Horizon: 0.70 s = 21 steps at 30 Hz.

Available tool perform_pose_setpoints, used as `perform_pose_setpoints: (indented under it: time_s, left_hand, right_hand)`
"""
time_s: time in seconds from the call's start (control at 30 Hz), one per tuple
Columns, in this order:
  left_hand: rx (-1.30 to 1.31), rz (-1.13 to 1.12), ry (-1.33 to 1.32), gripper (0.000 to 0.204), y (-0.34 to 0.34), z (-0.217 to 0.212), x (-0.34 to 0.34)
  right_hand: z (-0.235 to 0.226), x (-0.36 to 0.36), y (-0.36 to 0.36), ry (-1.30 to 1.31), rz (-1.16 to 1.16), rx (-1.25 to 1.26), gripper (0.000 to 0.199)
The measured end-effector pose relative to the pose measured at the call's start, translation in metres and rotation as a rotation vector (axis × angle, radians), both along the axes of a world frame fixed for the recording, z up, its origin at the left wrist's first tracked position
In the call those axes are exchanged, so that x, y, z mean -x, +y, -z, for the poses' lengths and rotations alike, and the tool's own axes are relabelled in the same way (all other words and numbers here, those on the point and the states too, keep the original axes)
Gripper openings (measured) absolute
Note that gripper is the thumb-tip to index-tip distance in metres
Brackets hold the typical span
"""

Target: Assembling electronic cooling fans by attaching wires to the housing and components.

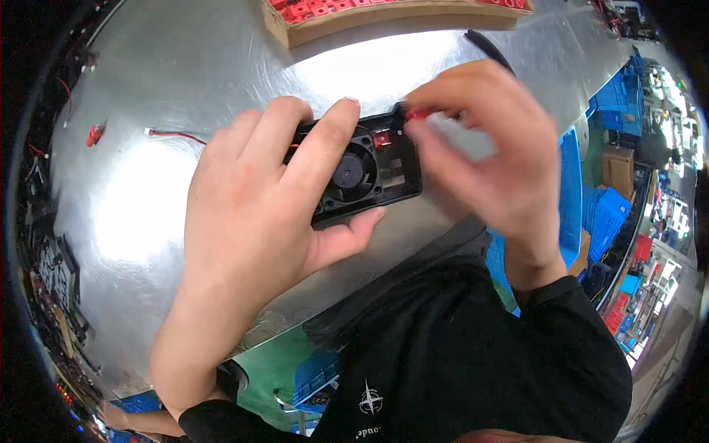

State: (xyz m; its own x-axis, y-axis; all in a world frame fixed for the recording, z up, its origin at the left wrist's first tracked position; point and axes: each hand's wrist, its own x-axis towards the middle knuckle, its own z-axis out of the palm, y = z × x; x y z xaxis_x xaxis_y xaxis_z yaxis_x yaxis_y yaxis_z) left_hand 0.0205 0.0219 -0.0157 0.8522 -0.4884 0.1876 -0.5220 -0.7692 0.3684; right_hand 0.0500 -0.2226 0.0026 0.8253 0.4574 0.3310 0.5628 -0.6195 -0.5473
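A black rectangular plastic housing (405,164) is gripped by my left hand (247,184), fingers over its top and thumb along its near edge. Inside the housing sits a small black cooling fan (348,170), partly under my fingers. Beside the fan, a little red part (381,138) is set in the housing. My right hand (509,144), slightly blurred, pinches a small red piece (418,114) at the housing's far right corner. Its exact kind is hard to make out. From beneath my left hand runs a thin cable with a white connector (171,134).
A cardboard tray (402,13) of red parts stands at the far edge of the metal table (133,244). One red piece (94,135) lies at the left, and a black rod-like thing (487,47) at the back right. Blue crates (569,203) stand right; another person's arm (151,424) shows lower left.
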Motion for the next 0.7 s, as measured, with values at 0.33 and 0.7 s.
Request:
perform_pose_setpoints:
  time_s: [0.33,0.7]
  left_hand:
    - [-0.004,-0.016,0.005,0.077,-0.002,0.000,0.001]
    - [0.005,-0.012,-0.003,0.077,-0.006,-0.003,0.000]
  right_hand:
    - [0.018,-0.016,-0.044,0.109,0.149,0.043,0.022]
    - [0.024,-0.021,-0.051,0.053,-0.008,0.091,0.016]
